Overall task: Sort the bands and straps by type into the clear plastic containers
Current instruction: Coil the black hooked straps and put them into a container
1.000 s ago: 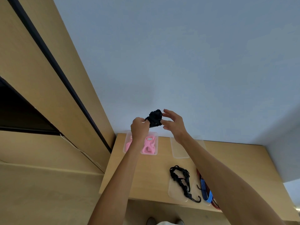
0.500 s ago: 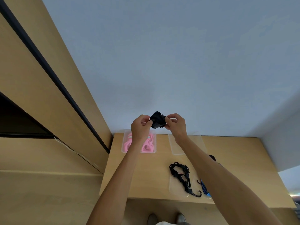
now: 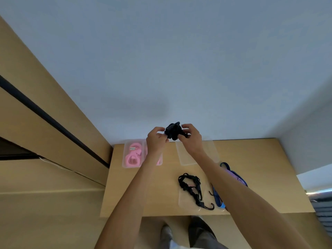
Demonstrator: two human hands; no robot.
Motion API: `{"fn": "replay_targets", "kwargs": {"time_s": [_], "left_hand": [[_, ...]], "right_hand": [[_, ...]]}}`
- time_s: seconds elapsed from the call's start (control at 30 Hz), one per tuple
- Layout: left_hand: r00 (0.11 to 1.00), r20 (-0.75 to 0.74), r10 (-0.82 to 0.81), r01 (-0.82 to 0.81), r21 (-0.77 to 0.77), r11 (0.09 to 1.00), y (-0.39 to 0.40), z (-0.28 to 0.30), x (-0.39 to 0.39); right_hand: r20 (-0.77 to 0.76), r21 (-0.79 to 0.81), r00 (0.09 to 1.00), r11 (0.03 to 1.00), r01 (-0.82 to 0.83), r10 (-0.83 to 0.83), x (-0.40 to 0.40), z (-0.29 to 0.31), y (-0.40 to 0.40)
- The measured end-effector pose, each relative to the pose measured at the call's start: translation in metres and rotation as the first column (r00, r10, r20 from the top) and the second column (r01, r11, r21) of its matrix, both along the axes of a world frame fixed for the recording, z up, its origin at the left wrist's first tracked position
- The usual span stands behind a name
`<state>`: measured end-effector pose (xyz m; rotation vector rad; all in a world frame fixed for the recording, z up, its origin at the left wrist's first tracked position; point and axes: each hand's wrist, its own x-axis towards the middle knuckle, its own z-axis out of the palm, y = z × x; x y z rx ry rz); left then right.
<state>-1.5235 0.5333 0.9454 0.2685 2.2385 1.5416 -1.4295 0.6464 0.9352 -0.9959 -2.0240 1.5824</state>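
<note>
Black strap bundle pinched between left hand and right hand above tabletop; mid-sort, next: lower into matching clear container.

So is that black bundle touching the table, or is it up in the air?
Apart. The head view shows the black strap bundle pinched between the left hand and right hand, raised above the wooden table.

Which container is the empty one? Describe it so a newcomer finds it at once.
On the wooden table, look along the far edge by the wall: two clear containers sit there. The empty container is the one on the right, partly behind the right hand. Its neighbour, the left container, holds pink bands; this one shows only bare clear plastic.
</note>
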Motion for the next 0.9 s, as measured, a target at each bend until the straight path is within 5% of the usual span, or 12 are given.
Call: {"fn": "replay_targets", "kwargs": {"time_s": [0.27, 0.53, 0.67, 0.9], "left_hand": [[0.993, 0.057, -0.101, 0.114, -0.33, 0.937, 0.067, -0.043, 0.016], [0.989, 0.12, -0.09, 0.129, -0.369, 0.921, 0.104, -0.089, 0.02], [0.971, 0.12, -0.207, 0.239, -0.489, 0.839, 0.111, -0.127, 0.019], [0.983, 0.056, -0.177, 0.179, -0.537, 0.824, 0.116, -0.173, 0.0]], "right_hand": [[0.191, 0.045, 0.975, 0.991, -0.123, 0.113, 0.009, -0.049, 0.073], [0.33, -0.032, 0.92, 0.977, -0.212, 0.21, 0.014, -0.111, 0.11], [0.378, -0.078, 0.904, 0.979, -0.186, 0.202, 0.016, -0.142, 0.113], [0.468, 0.063, 0.86, 0.964, -0.259, 0.201, -0.008, -0.176, 0.116]]}}
